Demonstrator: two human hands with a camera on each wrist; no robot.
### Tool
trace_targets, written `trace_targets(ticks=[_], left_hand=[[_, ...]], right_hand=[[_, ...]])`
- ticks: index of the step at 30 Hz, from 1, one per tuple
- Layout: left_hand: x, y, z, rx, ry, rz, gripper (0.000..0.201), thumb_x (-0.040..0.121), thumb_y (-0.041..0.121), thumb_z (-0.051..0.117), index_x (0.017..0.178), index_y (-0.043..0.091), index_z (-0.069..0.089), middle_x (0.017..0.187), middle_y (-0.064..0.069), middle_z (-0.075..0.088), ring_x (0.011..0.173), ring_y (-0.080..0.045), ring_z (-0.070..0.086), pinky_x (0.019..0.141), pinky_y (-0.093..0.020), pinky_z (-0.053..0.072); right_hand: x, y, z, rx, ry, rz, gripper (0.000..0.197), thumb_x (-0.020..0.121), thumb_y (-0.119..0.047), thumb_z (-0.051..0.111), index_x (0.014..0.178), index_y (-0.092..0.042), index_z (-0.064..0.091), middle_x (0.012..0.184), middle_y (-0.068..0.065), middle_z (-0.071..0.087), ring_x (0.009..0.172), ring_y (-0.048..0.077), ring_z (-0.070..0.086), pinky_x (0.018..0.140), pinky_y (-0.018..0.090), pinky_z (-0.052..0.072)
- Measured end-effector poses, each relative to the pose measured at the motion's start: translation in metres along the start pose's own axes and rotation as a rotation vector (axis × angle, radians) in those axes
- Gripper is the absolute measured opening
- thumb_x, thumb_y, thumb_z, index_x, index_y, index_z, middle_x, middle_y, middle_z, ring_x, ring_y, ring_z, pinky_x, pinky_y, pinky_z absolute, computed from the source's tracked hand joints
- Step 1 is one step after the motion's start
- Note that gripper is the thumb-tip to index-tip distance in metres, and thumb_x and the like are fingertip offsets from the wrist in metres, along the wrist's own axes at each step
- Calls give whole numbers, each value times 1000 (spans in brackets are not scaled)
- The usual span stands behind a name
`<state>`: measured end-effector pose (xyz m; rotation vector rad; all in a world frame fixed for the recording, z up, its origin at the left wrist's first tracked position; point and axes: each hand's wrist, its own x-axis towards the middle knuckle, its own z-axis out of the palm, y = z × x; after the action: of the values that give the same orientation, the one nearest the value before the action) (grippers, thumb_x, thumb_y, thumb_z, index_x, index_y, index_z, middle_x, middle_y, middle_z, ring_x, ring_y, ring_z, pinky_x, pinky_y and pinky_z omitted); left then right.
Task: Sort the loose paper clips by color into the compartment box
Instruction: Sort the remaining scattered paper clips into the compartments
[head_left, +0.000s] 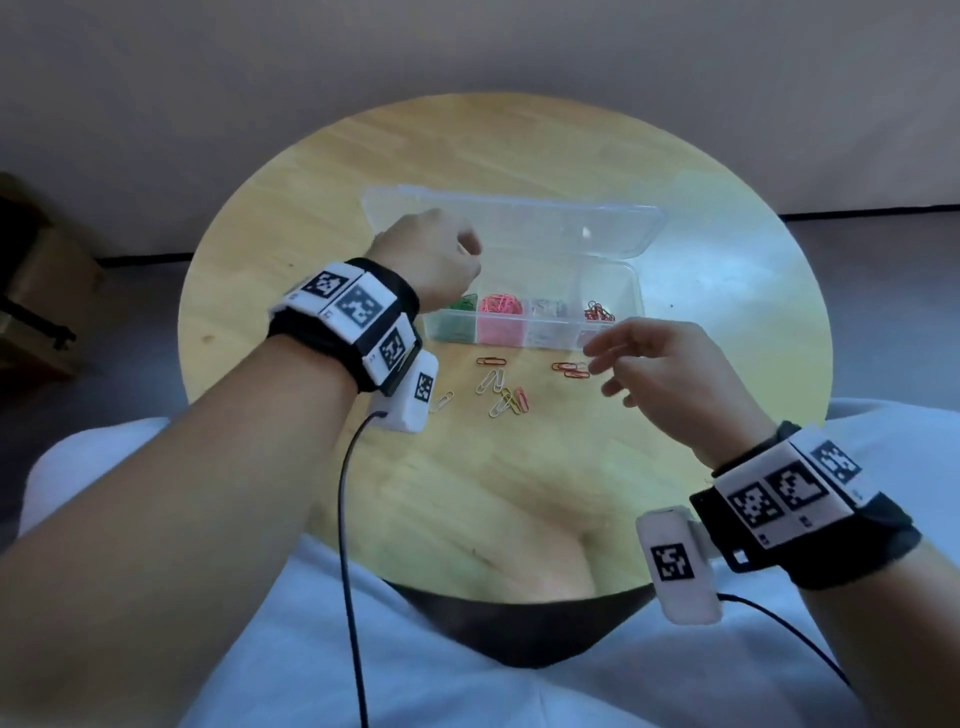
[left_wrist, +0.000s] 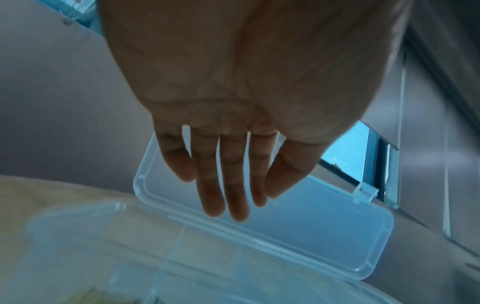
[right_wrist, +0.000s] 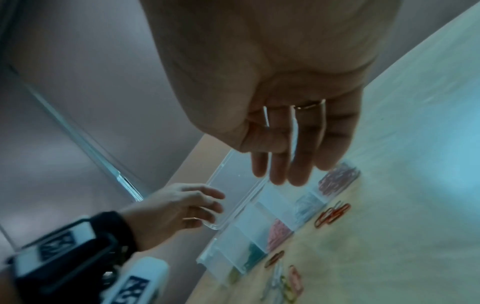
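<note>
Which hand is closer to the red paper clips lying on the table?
The right hand. Its fingertips hover just right of the red paper clips. The left hand is farther off, up over the green end of the compartment box.

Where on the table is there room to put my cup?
Bare wood lies on the table left of the clear box, and right of it toward the rim. The near edge by the lap is free too. It is crowded in front of the box, where loose clips lie scattered.
</note>
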<state>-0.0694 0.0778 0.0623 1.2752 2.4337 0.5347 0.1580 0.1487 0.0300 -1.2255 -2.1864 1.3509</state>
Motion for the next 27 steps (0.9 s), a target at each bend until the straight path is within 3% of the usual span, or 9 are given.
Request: trace_targets(ticks=[3,6,9,13,15,20,24,27], left_hand=[[-28,-4,-4,-87,75,29,18,86,19,53,95,23,68,86,5,65,84,-18,60,71,-26,41],[-55,-15,11,-74,4,25,11,84,19,57,87,24,67,75,10,60,77,-15,58,67,-26,39],[-73,-34,38,-59,-114,-22,7,82,18,64,85,23,65,77,11,61,77,-13,60,65,-25,41],[-75,-52,58,-27,-141,-23,14,79,19,68,90,26,64,91,7,55,83,-12,53,71,-25,38],[-71,-55,58,-18,-122,-10,18,78,19,70,91,28,62,94,6,53,82,-11,52,72,-25,38],[-67,-54,61,-22,-144,4,17,80,13,68,93,24,64,90,6,59,85,-13,56,76,-25,45],[-68,-52,64,-30,-179,-17,22,79,2,62,90,20,67,83,7,64,82,-13,60,76,-25,49],[-67,-52,65,-29,-181,-30,25,75,-1,60,86,21,66,79,8,64,81,-13,61,74,-26,49]], right_hand=[[6,15,5,-216,-80,83,26,85,-9,52,81,-25,72,80,-3,71,72,18,67,60,25,50],[11,25,11,-375,-87,101,24,86,-12,54,93,-24,74,90,-4,70,75,14,63,60,21,42],[19,26,13,-418,-52,94,32,87,-7,51,105,-23,72,106,-3,70,91,16,60,77,22,42],[32,27,17,-499,-36,64,39,89,-9,46,110,-30,71,119,-4,69,110,20,60,97,30,45],[38,29,19,-564,-17,44,37,91,-14,46,109,-33,72,121,-4,68,111,22,60,94,29,46],[49,28,20,-650,10,49,31,85,-17,53,96,-36,76,102,-4,73,91,24,65,78,28,50],[51,21,20,-727,-1,36,18,77,-21,58,77,-23,76,78,1,72,77,26,65,63,30,54],[54,18,21,-734,-7,64,13,77,-26,65,72,-24,76,69,0,68,70,23,64,57,25,49]])
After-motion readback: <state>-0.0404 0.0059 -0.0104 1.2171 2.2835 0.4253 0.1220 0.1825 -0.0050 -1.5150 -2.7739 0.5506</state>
